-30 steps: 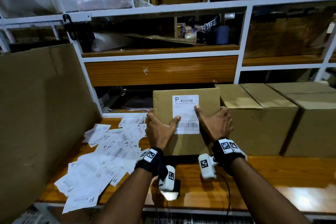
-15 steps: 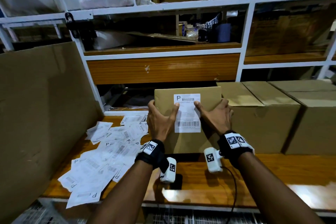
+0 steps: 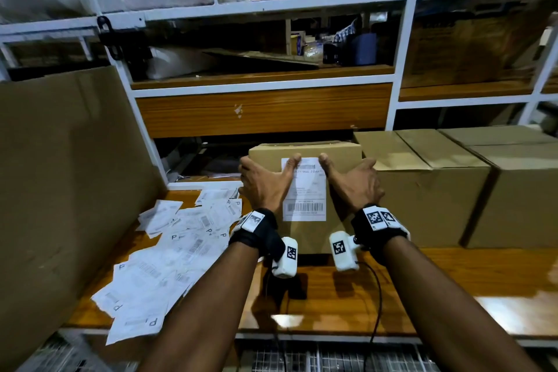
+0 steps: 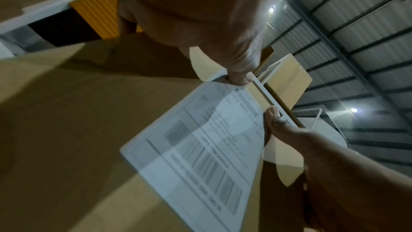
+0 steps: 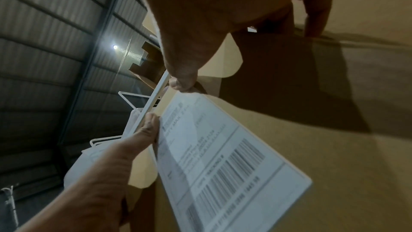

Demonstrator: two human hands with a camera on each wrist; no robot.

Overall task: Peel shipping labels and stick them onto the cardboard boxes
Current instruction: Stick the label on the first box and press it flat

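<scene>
Two hands frame one cardboard box point(image 3: 305, 232) that stands on the wooden bench point(image 3: 453, 287), its near face turned to the person. A white label point(image 3: 304, 190) with a barcode lies flat on that face. The left hand point(image 3: 265, 184) wraps the box's left edge, its thumb laid on the label's upper left corner; the right hand point(image 3: 353, 183) wraps the right side, its thumb beside the label's upper right corner. In the left wrist view the left thumb tip touches the label's top edge, and the right thumb touches its far side. The other fingers go round the box's sides, mostly hidden. So both hands grip the box. Just right of it, two larger boxes point(image 3: 434, 181) stand side by side on the bench. To the left, loose sheets point(image 3: 169, 254) lie scattered, and a big cardboard sheet point(image 3: 66, 190) leans at the bench's left end. White shelving point(image 3: 271, 9) with more cartons rises behind.
</scene>
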